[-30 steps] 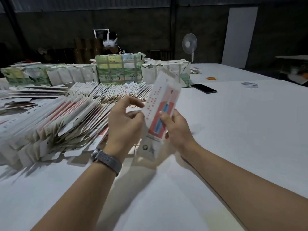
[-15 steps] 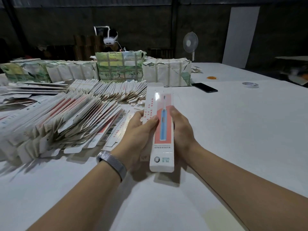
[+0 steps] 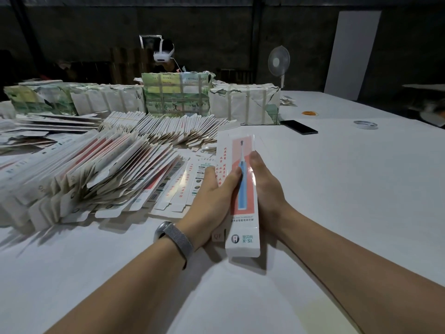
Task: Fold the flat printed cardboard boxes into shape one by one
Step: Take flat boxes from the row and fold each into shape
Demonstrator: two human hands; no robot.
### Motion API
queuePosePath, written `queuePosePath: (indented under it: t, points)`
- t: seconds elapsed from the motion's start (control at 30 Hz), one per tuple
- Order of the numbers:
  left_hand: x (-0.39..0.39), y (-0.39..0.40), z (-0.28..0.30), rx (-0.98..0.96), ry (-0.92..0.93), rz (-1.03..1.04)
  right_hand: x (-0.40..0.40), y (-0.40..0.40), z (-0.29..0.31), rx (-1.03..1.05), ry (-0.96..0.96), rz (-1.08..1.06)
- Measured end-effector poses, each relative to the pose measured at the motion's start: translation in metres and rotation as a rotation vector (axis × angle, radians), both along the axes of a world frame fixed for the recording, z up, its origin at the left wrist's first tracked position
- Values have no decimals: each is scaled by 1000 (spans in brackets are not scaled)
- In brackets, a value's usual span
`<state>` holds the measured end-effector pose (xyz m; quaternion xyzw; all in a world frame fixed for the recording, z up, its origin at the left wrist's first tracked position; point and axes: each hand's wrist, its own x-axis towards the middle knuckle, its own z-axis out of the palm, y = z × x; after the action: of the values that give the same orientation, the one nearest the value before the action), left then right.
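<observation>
— Glossy white card, that's what the box (image 3: 243, 196) is made of: thin, long and narrow, with a coral-red panel and a blue toothbrush printed down the front. Where is it exactly?

— Lengthwise between both hands, low over the white table (image 3: 337, 189), just right of the fanned pile of flat boxes (image 3: 96, 174). The left hand (image 3: 212, 201) wraps the left wall with its thumb pressed on the printed face; the right hand (image 3: 266, 191) clasps the right wall, thumb lying along the edge. Both are clamped on it.

— What could go wrong?

— I'd say the sleeve looks squared up, but a flap at the near left marked QF (image 3: 218, 236) is loose, and the far end looks open too. Squeeze too hard and the thin walls may buckle or spring flat again. The film-like sheen is slick, so a thumb could slide while tucking.

— And the pile?

— Leaning like roof shingles, raw grey-brown edges showing. An elbow or a dropped box could nudge it into a slide, I think.

— Anything else close?

— Paper-wrapped bundles (image 3: 243, 104) behind, strapped and torn at the corners; a dark phone (image 3: 298, 127) and a tape roll (image 3: 365, 124) well apart on the right. A mesh-strap watch (image 3: 174, 237) sits on the left wrist.
</observation>
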<state>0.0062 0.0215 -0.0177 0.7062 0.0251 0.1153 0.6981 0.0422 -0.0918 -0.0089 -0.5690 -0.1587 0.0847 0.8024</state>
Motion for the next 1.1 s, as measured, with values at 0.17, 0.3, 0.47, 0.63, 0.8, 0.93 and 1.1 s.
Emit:
queuePosePath:
  t: [0.17, 0.3, 0.47, 0.63, 0.8, 0.93, 1.1]
  points:
    - [0, 0, -1, 66, -6, 20, 4, -1, -1, -5, -6, 20]
    - [2, -3, -2, 61, 24, 36, 7, -1, -3, -45, -38, 33]
    - [1, -3, -2, 57, 23, -28, 10, 3, -6, -81, -90, 18]
    - [0, 0, 2, 69, 49, -91, 14, 2, -8, -117, -169, -30]
    - [-2, 2, 8, 189, -2, 10, 15, -2, -8, -163, -259, -70]
    - [-7, 8, 13, 249, -15, 76, 13, 0, -9, -189, -282, -72]
    - [-9, 5, 17, 230, 14, 10, 12, 0, -6, -164, -234, -112]
